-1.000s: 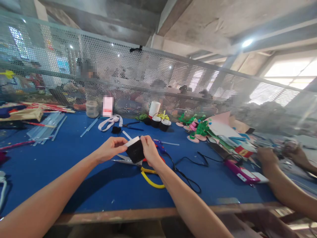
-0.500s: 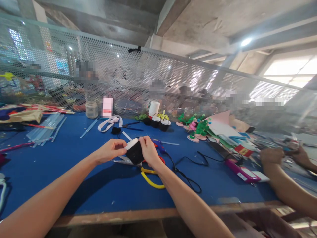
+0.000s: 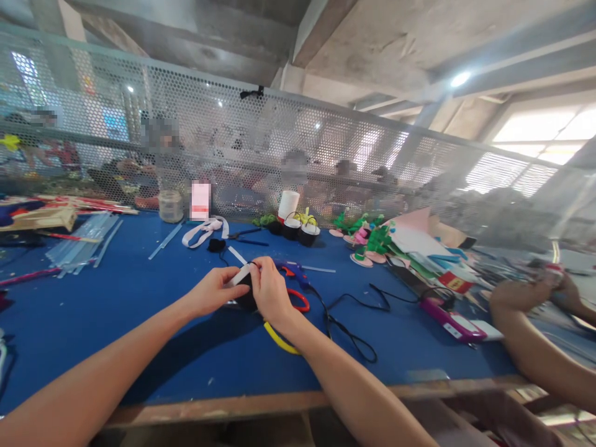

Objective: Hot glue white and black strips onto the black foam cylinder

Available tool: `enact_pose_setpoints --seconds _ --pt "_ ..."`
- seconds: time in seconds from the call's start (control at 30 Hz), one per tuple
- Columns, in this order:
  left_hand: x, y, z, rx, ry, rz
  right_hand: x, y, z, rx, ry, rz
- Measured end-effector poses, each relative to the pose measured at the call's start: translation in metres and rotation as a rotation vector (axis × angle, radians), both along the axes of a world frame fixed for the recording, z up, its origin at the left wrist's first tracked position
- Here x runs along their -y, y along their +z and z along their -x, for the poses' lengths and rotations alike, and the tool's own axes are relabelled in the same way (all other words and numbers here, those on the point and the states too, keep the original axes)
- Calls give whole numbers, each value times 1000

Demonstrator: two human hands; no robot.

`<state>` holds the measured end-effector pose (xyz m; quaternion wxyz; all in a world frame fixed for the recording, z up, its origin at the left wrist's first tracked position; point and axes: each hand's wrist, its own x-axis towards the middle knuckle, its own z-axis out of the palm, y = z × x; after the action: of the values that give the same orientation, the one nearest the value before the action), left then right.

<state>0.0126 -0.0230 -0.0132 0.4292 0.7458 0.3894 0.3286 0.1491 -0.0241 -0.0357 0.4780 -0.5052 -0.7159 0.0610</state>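
The small black, felt-like piece with white band (image 3: 247, 302) is at seven o'clock, now more covered. Left hand (image 3: 214, 289) grasps its left end; right hand (image 3: 272, 288) wraps its right, suggesting a firmer hold

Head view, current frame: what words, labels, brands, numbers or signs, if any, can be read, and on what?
No text is readable.
Pale pink upright rectangle with red band: pixelated, unreadable.
Red rectangular piece with yellow marking: too blurred.
Magenta-and-white box: pale patches, too small to tell any lettering.
Black piece with white edge, between both hands: no lettering visible.
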Motion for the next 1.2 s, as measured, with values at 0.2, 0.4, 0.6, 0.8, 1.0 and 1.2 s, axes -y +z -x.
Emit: enact_pose_setpoints --seconds 0.2,0.4,0.6,0.8,1.0,1.2 --pt "0 2 1 -43 -12 -51 -3 0 -3 -110 42 -16" --pt "0 2 0 -35 3 -42 -3 -4 1 -118 33 64" --pt "1 0 -1 16 32 59 -2 -5 4 -57 12 73" --pt "2 2 -2 115 73 108 2 -5 7 29 25 25" --pt "-4 3 4 116 62 104 -1 1 3 3 18 30" --pt "-9 0 9 79 129 54 -15 41 -38 30 -30 90"
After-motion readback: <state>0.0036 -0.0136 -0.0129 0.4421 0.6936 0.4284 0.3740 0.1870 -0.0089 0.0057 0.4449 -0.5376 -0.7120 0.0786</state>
